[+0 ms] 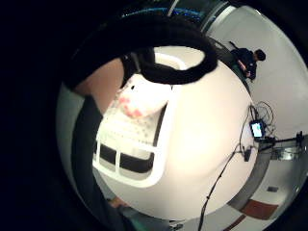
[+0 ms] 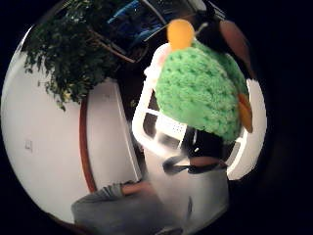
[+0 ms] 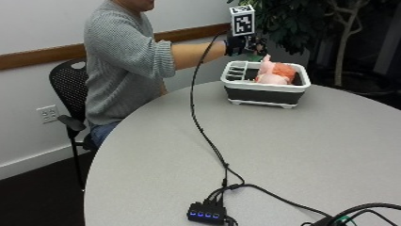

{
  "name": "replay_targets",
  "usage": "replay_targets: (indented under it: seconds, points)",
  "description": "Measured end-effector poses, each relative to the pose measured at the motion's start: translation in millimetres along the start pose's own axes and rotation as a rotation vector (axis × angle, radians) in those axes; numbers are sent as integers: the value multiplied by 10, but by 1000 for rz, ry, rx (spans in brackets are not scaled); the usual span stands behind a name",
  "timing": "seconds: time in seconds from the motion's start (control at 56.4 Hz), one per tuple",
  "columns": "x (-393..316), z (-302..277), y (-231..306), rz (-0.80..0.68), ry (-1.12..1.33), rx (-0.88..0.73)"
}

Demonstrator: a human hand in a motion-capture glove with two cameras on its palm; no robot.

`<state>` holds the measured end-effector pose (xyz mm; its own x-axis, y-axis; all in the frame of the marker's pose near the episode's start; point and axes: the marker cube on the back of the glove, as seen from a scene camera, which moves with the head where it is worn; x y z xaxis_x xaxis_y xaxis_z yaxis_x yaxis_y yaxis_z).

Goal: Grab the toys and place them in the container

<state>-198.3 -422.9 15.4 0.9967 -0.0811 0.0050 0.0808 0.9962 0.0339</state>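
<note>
- A black USB hub [image 3: 205,213] with blue lights is sitting at the near edge of the round grey table [image 3: 325,150], with black cables running off from it.
- One cable [image 3: 199,117] is trailing from the hub across the tabletop and rising toward the far side.
- A white container [image 3: 266,84] with a dark lower band is standing on the far part of the table, in front of the seated person.
- A pink and orange plush toy [image 3: 274,73] is lying inside the container, poking up above its rim; the little finger side palm view is showing it as a pale pink shape [image 1: 139,102] resting in the slatted white container [image 1: 130,168].
- The gloved right hand [image 3: 243,44] is hovering just above the far left corner of the container, at the end of an outstretched arm.
- In the thumb side palm view, a green crocheted toy [image 2: 200,90] with orange parts is filling the space close to the palm, directly over the white container [image 2: 146,117]; dark fingers appear to be curling around it, so the hand seems to be gripping this toy.
- The person in a grey sweater [image 3: 122,61] is sitting on a black chair [image 3: 66,89] by the wall.
- A leafy potted tree [image 3: 313,23] is standing behind the table.
</note>
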Motion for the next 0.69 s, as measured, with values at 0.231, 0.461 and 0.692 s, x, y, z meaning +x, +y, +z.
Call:
replay_targets:
  seconds: [0.231, 0.461, 0.692]
  points:
    - [216, 351, 299, -103, -115, -132]
    - [520, 548, 704, -49, -168, -147]
    - [817, 329, 1139, -37, -182, -73]
